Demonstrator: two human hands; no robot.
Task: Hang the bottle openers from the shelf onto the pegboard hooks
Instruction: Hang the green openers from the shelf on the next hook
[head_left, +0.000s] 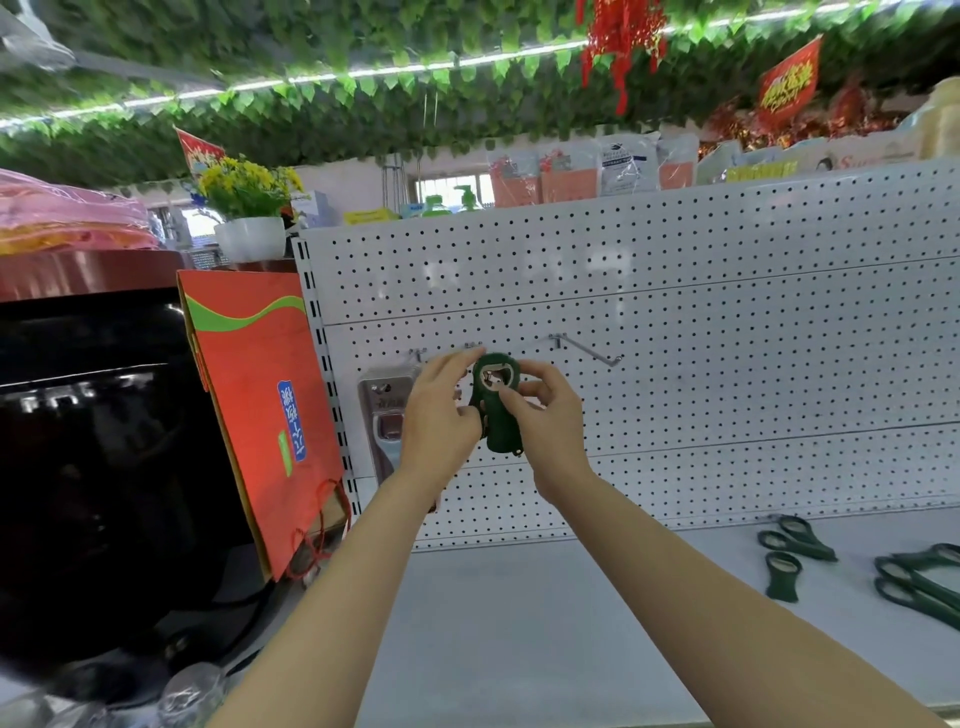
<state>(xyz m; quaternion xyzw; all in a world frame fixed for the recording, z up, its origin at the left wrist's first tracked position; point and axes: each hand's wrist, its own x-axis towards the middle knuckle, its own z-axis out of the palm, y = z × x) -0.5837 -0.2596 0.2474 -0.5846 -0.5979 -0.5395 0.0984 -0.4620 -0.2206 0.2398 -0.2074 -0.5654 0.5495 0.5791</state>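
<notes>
Head view: you hold a green opener (497, 402) up against the pegboard (727, 312) at frame center.

Your right hand (545, 415) pinches the opener by its right edge, thumb on the front near the metal mouth and fingers curled behind. Your left hand (441, 410) grips its left side, fingers curled, the fingertips reaching up toward a short hook (471, 345) just above the opener's head. Whether the opener is already on that hook you cannot tell. A longer hook (587, 351) juts out right of it, bare. A silver opener (384, 421) hangs on the board just left of your left hand. More green openers (795, 540) lie on the shelf (571, 623) at lower right. An orange bag (260, 405) leans at left.
</notes>
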